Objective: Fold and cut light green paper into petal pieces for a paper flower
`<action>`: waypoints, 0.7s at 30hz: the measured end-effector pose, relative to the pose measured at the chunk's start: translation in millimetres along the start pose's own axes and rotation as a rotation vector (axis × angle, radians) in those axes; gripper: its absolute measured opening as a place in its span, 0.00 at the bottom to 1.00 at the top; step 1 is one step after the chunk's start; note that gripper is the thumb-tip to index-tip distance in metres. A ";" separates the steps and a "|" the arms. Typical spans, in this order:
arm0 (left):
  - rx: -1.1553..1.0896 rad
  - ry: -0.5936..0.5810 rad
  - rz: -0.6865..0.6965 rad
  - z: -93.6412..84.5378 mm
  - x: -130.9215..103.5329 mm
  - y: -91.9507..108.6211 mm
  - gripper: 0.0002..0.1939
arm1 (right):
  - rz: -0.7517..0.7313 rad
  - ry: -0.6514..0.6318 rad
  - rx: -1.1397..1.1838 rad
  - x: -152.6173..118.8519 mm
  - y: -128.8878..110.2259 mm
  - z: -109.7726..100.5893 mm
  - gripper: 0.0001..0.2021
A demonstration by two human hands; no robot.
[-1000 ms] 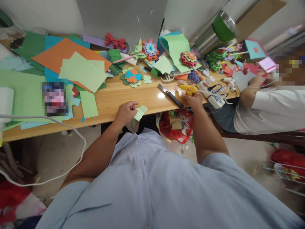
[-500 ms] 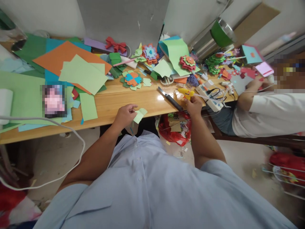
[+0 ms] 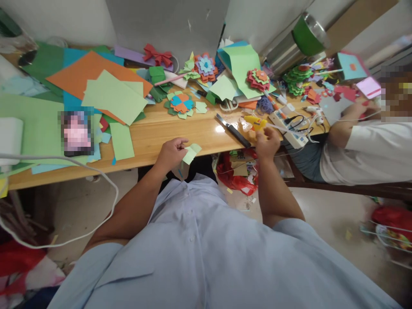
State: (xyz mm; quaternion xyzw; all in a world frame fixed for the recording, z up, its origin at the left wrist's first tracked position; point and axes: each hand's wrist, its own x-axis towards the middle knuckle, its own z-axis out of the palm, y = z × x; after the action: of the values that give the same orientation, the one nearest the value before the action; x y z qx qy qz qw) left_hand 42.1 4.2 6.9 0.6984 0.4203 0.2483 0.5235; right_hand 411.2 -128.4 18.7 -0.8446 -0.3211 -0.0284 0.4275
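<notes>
My left hand (image 3: pixel 172 154) is closed, pinching a small folded piece of light green paper (image 3: pixel 192 153) at the table's front edge. My right hand (image 3: pixel 268 143) has its fingers curled at the handle of a yellow glue gun (image 3: pixel 255 123), which lies low over the tabletop. The fingers partly cover the handle. To the left of the gun lies a black-handled utility knife (image 3: pixel 236 134). A paper flower with blue and orange petals (image 3: pixel 181 103) rests behind my left hand, beside a small light green paper piece (image 3: pixel 201 107).
Coloured paper sheets (image 3: pixel 112 96) and a phone (image 3: pixel 77 133) cover the left of the table. A white power strip (image 3: pixel 288 128) with cords lies at right, before a steel-and-green flask (image 3: pixel 298 40). A co-worker's white sleeve (image 3: pixel 370 150) is farther right. A white cable (image 3: pixel 109 184) loops over my left arm.
The view has shifted slightly. My right hand has drawn back a little to the right, while the glue gun stays in place. My left hand keeps the folded paper.
</notes>
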 end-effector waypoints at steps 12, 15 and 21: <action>0.026 0.001 0.007 1.1 -1.1 1.1 0.25 | -0.090 -0.690 0.646 -117.7 -105.9 57.8 0.26; 0.004 -0.002 0.001 1.6 -2.1 1.9 0.24 | 0.004 -0.752 0.738 -121.2 -111.0 70.5 0.30; 0.002 -0.004 0.017 2.4 -1.5 -0.4 0.24 | -0.032 -0.801 0.716 -124.9 -115.6 67.5 0.31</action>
State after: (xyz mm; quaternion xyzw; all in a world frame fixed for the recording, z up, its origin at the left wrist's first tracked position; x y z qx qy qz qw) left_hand 43.1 1.7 5.9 0.7032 0.4134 0.2509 0.5213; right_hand 231.4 -93.6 17.0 -0.5858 -0.4614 0.4010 0.5321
